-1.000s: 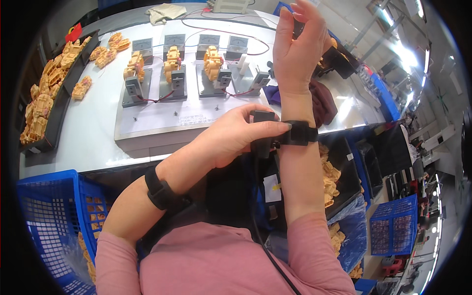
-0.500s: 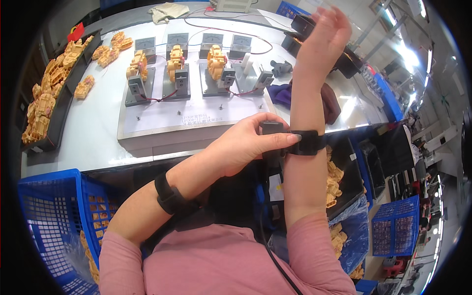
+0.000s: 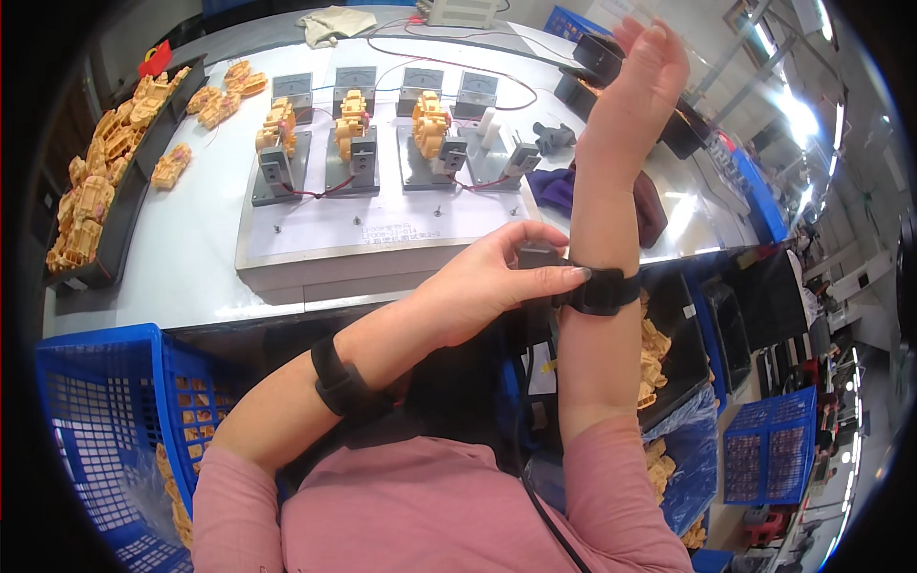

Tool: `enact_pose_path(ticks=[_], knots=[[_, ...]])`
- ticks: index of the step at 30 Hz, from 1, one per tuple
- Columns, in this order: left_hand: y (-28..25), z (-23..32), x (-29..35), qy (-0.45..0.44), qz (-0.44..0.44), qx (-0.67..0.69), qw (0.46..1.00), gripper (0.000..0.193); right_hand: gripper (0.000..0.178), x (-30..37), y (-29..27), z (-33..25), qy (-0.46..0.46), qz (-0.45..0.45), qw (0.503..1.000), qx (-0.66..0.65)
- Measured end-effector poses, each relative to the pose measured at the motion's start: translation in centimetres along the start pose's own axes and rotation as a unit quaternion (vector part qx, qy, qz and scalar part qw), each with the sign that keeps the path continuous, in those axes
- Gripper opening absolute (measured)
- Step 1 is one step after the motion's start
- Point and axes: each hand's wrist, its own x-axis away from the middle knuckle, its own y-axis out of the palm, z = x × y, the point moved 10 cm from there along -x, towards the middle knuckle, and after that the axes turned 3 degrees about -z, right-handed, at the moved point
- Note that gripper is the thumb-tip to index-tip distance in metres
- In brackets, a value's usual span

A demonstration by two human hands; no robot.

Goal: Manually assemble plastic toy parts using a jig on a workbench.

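My left hand [image 3: 482, 286] reaches across to my right wrist, its thumb laid along a black wristband [image 3: 608, 292] and its fingers curled around the band's dark module, which they partly hide. The right forearm stands upright in front of me. At its top my right hand [image 3: 638, 91] is raised, holding nothing, with the fingers loosely bent and apart. Another black strap [image 3: 338, 378] circles my left forearm. Beyond the hands, a white-topped board [image 3: 334, 224] carries several grey metal fixtures; yellow plastic housings [image 3: 430, 124] sit upright in three of them.
A long black tray [image 3: 124, 224] full of yellow housings stands at the left, with loose ones [image 3: 172, 166] beside it. Panel meters [image 3: 420, 89] line the board's back. A blue basket [image 3: 158, 382] is at lower left. Purple cloth [image 3: 552, 189] lies right of the board.
The view has shifted slightly, so the bench sits a little farther right and lower. My left hand stays on the right wristband, and less of the dark module shows between its fingers.
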Motion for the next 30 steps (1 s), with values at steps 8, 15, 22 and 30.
enact_pose_path(ticks=[8, 15, 22, 30], knots=[[-0.2, 0.8, 0.3, 0.023, -0.020, 0.016, 0.999, 0.067, 0.039, 0.8, -0.5, 0.9, 0.125, 0.051, 0.988, -0.070], [-0.8, 1.8, 0.3, 0.061, -0.041, 0.017, 0.997, 0.055, 0.039, 1.4, 0.2, 0.4, 0.071, 0.000, 0.997, -0.023], [-9.0, 12.0, 4.5, 0.259, 0.102, 0.068, 0.958, 0.052, 0.033, 7.2, 1.7, -0.6, 0.166, -0.121, 0.979, 0.011], [-15.0, 18.2, 9.9, 0.380, 0.286, -0.077, 0.876, 0.038, 0.045, 24.0, 13.2, -2.7, 0.442, -0.441, 0.748, -0.226]])
